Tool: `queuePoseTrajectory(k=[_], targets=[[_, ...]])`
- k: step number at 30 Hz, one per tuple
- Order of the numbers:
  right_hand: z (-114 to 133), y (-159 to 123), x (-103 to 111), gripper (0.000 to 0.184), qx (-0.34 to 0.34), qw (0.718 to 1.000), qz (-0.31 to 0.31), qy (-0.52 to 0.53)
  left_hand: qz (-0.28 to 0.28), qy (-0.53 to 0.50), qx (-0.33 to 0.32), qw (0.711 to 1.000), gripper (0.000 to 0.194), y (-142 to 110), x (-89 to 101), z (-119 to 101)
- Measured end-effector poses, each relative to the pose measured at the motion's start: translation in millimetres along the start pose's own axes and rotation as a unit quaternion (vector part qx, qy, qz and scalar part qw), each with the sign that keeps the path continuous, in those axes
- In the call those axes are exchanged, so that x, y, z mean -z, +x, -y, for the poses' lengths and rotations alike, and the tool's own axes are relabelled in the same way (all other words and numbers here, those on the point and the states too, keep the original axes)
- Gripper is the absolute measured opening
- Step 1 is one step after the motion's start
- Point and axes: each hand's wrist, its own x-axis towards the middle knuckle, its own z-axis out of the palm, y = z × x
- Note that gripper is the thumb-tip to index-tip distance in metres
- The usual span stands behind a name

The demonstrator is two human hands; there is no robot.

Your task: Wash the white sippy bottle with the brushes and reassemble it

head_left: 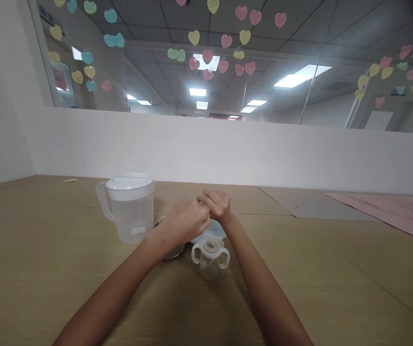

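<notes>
My left hand (187,221) and my right hand (218,205) meet in the air over the table, both with fingers curled in. Whatever they grip between them is hidden by the fingers. Just below stands a small clear bottle (210,264) with two white handles and an open top. Behind it, partly covered by my hands, lies a pale blue-white plate (215,230). A dark metal rim (175,253) of some round container shows under my left wrist; the rest of it is hidden.
A translucent lidded pitcher (132,211) stands left of my hands, its handle pointing left. A pink cloth (397,211) and a grey sheet (300,204) lie at the right rear. A white wall (206,149) bounds the table (48,259) at the back.
</notes>
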Motion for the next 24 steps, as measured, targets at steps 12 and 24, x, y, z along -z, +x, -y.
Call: queuePoseTrajectory(k=[12, 24], targets=[[-11.8, 3.5, -4.8, 0.029, 0.098, 0.978, -0.166, -0.078, -0.02, 0.005, 0.03, 0.999, 0.032, 4.2, -7.3, -3.0], [-6.9, 13.9, 37.5, 0.057, -0.222, 0.944, 0.023, 0.243, 0.062, -0.242, -0.1, 0.963, 0.026, -2.6, -7.3, -18.0]])
